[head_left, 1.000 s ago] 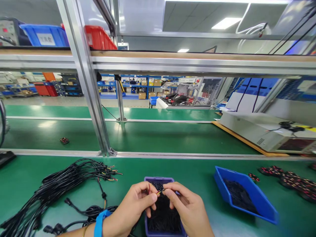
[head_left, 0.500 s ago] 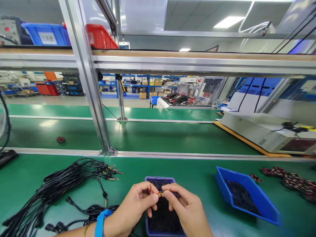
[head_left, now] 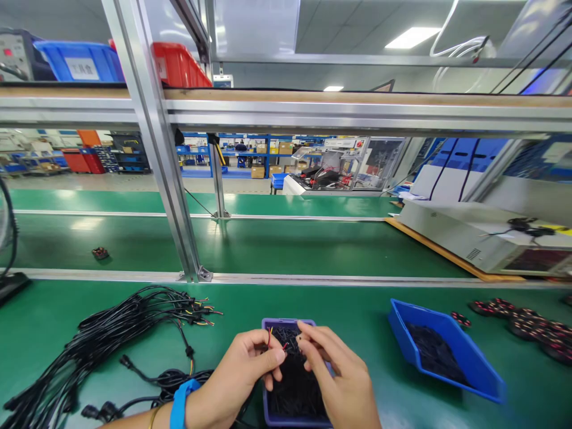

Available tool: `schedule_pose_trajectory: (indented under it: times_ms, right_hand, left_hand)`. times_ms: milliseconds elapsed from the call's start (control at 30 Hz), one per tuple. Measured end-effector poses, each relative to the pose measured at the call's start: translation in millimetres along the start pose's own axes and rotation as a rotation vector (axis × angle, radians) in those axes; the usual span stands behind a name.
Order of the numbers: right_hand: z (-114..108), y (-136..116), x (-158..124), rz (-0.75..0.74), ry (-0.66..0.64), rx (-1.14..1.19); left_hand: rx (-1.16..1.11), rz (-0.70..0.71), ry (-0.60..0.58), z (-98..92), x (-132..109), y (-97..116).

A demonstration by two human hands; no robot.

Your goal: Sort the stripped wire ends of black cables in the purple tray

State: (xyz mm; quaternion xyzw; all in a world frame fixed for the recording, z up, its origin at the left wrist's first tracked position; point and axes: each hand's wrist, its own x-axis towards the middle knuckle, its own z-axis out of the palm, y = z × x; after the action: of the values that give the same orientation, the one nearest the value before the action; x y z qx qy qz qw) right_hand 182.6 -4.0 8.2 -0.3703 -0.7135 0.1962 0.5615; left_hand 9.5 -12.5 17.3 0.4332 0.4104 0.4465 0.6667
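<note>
My left hand (head_left: 241, 378), with a blue wristband, is closed in a pinch on the stripped end of a black cable whose red and yellow wires (head_left: 270, 339) stick up between the fingers. My right hand (head_left: 342, 381) hovers just to its right, thumb and forefinger pinched on a tiny black sleeve (head_left: 298, 338) a short way from the wire tips. Both hands are over a small purple tray (head_left: 286, 325) filled with short black tubing pieces.
A bundle of black cables (head_left: 102, 345) with bare wire ends lies at the left. A blue bin (head_left: 447, 351) of black pieces sits tilted at the right, dark round parts (head_left: 518, 319) beyond it. An aluminium frame post (head_left: 156, 149) and conveyor belt (head_left: 286, 244) stand behind.
My right hand has drawn slightly away from the wire tips, opening a small gap. A small dark part on the conveyor has drifted left.
</note>
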Motion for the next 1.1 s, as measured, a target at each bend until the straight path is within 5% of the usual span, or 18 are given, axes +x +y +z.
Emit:
schedule_pose_trajectory:
  times_ms: [167,833,1100]
  right_hand:
    - [4.7,-2.2,2.3,0.240,0.054,0.292]
    - [6.6,1.7,-6.3,0.093,0.004,0.121]
    - [5.1,-2.9,1.4,0.270,-0.041,0.207]
  left_hand:
    - [0.038,-0.028,-0.015,1.9,-2.4,2.8]
    - [0.052,-0.025,-0.033,-0.5,-0.9,-1.2]
    - [0.019,-0.010,-0.027,-0.6,0.4,-1.7]
